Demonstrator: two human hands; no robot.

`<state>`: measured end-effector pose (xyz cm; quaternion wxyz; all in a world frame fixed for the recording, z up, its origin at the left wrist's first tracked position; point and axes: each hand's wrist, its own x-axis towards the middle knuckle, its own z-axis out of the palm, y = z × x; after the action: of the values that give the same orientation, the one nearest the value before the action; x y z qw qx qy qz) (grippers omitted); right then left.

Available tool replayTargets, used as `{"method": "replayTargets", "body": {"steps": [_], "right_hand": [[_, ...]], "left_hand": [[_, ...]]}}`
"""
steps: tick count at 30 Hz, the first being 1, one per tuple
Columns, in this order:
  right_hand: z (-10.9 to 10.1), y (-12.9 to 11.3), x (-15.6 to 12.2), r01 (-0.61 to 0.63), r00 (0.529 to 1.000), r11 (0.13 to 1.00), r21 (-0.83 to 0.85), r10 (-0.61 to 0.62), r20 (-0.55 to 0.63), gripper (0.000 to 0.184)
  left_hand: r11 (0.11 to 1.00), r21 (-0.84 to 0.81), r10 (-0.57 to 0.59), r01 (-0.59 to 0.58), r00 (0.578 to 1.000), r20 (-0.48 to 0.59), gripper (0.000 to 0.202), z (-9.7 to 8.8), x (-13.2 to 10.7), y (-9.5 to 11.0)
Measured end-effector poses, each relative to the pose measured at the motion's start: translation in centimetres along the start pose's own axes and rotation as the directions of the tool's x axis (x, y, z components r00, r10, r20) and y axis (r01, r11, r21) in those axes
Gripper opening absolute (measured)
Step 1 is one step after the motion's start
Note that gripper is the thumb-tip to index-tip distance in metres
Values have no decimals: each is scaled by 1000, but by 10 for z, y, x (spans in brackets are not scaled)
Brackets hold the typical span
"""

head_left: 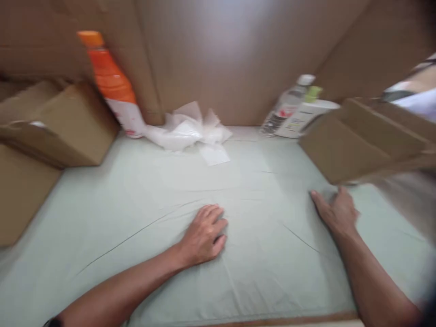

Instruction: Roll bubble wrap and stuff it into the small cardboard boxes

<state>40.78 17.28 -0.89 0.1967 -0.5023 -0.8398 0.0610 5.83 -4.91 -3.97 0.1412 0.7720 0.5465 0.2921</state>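
Note:
My left hand (205,236) rests palm down on the pale green cloth (163,190). Its fingers are loosely bent and slightly apart, with nothing seen in them. My right hand (338,212) is just in front of the near corner of the right cardboard box (344,145). Its thumb stands away from the other fingers, and I see nothing held; blur hides whether the fingertips touch the box.
At the back left, an orange-capped bottle (116,86) leans on the cardboard wall (218,59) beside crumpled white plastic and paper (184,134). A clear bottle (286,104) and white container (303,119) stand back right. Another cardboard box (75,122) sits left.

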Motion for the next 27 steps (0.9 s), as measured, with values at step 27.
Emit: {"method": "replayTargets", "body": {"steps": [27], "right_hand": [[97, -253, -77, 732, 673, 663, 155, -739, -17, 47]], "left_hand": [[770, 263, -99, 582, 516, -851, 66, -294, -60, -175]]}}
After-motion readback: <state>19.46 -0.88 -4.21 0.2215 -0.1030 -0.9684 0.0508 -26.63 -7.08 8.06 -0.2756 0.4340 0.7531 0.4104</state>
